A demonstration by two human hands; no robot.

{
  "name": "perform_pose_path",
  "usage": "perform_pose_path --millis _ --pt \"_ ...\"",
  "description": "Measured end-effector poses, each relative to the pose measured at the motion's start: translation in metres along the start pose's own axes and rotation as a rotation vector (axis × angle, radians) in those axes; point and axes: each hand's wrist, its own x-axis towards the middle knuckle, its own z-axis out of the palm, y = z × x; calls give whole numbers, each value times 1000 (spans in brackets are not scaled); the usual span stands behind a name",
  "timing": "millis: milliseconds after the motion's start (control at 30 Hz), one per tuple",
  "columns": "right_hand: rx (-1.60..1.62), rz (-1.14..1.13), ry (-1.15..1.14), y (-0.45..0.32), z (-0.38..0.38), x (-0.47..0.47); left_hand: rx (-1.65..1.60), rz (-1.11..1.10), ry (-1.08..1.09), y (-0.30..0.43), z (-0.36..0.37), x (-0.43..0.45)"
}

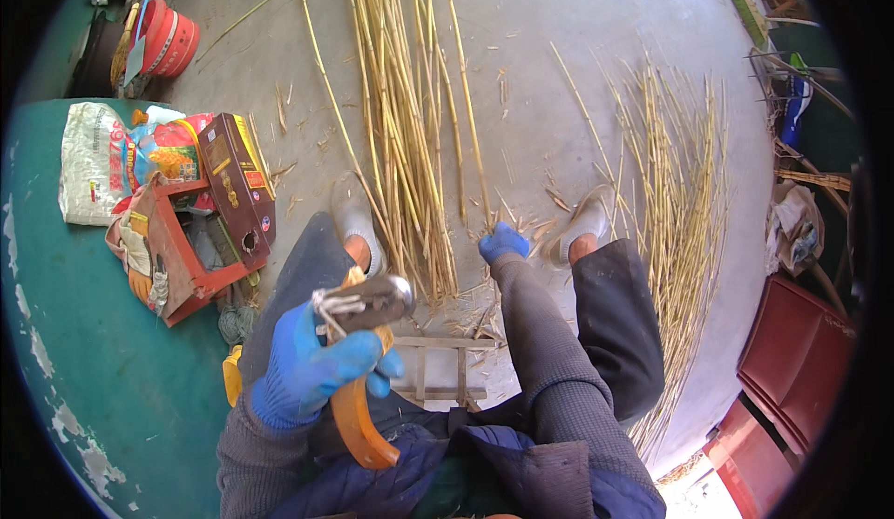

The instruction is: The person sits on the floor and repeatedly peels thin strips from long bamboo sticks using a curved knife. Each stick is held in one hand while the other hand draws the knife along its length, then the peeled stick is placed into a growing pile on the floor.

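In my left hand point(307, 365), which wears a blue coated work glove, is a hand tool with a curved orange wooden handle point(360, 421). Its dark metal head point(370, 302) is bound with pale cord. My right hand point(504, 241), in a matching glove, reaches down between my feet and is closed at the lower end of a long dry cane stalk point(464, 86); its fingers are partly hidden. Just left of that hand lies a loose bundle of thicker yellow canes point(398, 142), running away from me across the concrete floor.
A pile of thinner canes point(677, 226) lies beyond my right leg. A low wooden frame point(443, 343) is beneath me. On my left are a red wooden stool frame point(202, 278), a brown carton point(234, 184), a printed sack point(91, 163) and a red bucket point(171, 41).
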Motion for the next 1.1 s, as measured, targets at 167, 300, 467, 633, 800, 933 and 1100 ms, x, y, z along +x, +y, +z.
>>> perform_pose_path --millis 167,300,467,633,800,933,1100 --pt "334 -274 -52 35 -54 -43 0 204 -83 -13 2 2" --pt "702 -363 -342 22 -127 -92 29 278 -158 -21 -1 9" --pt "953 -655 -338 25 -219 -215 154 358 -187 -30 8 14" --pt "958 -724 -173 27 -253 -302 299 401 -257 -57 24 -18" --pt "1033 -776 38 18 -267 -337 473 367 -468 -104 28 -91" --pt "1087 -882 164 19 -276 -357 861 487 -364 -130 28 -124" --pt "1135 -966 120 21 -271 -380 821 589 -428 -139 30 -134"
